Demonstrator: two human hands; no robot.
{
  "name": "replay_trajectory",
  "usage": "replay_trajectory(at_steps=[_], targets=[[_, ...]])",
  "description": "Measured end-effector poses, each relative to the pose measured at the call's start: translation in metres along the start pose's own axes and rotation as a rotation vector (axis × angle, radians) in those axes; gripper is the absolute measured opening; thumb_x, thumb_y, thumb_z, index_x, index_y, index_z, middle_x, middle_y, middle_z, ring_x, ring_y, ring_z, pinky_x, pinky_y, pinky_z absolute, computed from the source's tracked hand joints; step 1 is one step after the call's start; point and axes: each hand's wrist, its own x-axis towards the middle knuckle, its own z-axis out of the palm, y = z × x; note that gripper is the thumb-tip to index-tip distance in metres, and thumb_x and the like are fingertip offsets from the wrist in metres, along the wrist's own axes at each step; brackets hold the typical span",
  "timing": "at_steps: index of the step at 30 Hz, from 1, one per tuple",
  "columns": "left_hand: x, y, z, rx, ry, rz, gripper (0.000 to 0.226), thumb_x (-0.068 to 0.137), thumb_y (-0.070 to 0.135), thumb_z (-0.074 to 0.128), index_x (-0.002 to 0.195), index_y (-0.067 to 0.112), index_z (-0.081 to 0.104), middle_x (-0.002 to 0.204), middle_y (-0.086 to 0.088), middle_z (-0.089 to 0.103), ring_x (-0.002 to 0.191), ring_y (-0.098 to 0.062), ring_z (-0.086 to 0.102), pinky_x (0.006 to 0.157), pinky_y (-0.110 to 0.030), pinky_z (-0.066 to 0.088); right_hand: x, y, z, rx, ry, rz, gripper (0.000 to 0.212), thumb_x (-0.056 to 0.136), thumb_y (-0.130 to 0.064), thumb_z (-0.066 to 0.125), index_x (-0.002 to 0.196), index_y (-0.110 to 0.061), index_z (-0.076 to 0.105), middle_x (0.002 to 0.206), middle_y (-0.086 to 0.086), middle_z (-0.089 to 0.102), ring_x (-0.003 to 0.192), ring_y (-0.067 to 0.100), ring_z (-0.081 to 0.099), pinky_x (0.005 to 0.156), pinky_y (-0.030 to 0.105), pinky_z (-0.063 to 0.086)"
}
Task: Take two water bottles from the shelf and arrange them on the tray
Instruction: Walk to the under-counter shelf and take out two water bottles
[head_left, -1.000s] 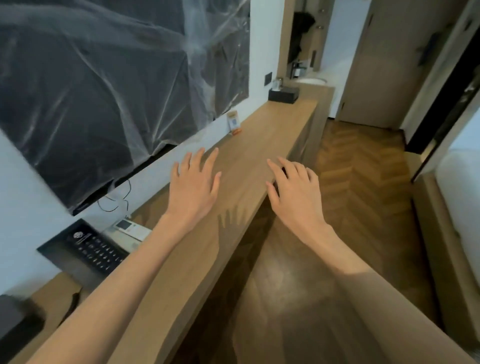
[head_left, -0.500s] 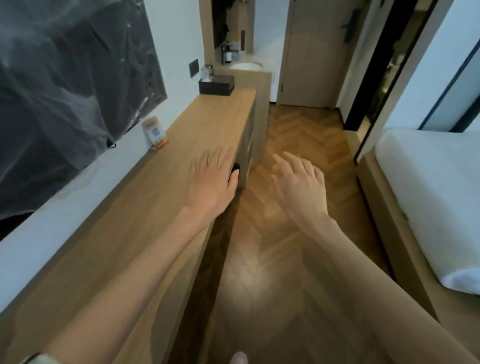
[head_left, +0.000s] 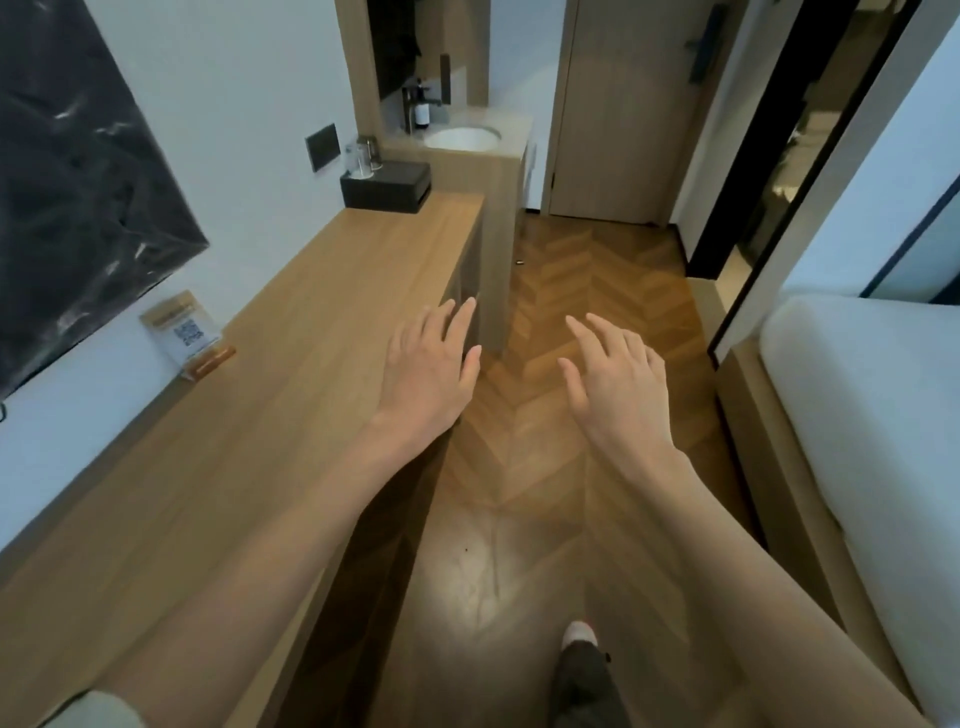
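Observation:
My left hand (head_left: 428, 366) floats palm down over the right edge of the long wooden counter (head_left: 291, 332), fingers spread and holding nothing. My right hand (head_left: 618, 384) hangs over the herringbone floor (head_left: 561, 291), also spread and holding nothing. A black tray-like box (head_left: 387, 187) sits at the counter's far end with clear glasses (head_left: 361, 156) behind it. No water bottles or shelf can be made out in this view.
A QR-code stand (head_left: 184, 332) leans against the wall on the counter. A plastic-covered TV (head_left: 67, 197) hangs at left. Beyond the counter are a sink (head_left: 462, 137) and a closed door (head_left: 618, 104). A white bed (head_left: 878, 415) lies to the right. My foot (head_left: 579, 636) is on the floor.
The view has swung right and forward along the counter: the phone and remote have left the frame, the sink and door are nearer, the bed appeared. Both hands stay spread and hold nothing.

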Motion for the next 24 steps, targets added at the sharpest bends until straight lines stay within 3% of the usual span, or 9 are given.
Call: replay_trajectory(at_steps=[11, 24], targets=[[0.234, 0.050, 0.087, 0.053, -0.023, -0.184, 0.052, 0.096, 0.037, 0.033, 0.145, 0.021, 0.023, 0.152, -0.005, 0.032, 0.141, -0.025, 0.026, 0.118, -0.045, 0.022, 0.245, 0.132, 0.069, 0.038, -0.075, -0.171, 0.045, 0.096, -0.038, 0.044, 0.139, -0.024, 0.044, 0.145, 0.003, 0.047, 0.132, 0.023, 0.044, 0.110, 0.042, 0.034], [0.479, 0.012, 0.225, 0.075, -0.006, -0.323, 0.050, 0.096, 0.035, 0.035, 0.143, 0.020, 0.028, 0.148, -0.007, 0.038, 0.138, -0.025, 0.034, 0.115, -0.044, 0.028, 0.506, 0.209, 0.220, 0.060, -0.189, -0.362, 0.045, 0.097, -0.035, 0.042, 0.140, -0.022, 0.042, 0.146, 0.004, 0.045, 0.133, 0.022, 0.044, 0.109, 0.043, 0.035]])
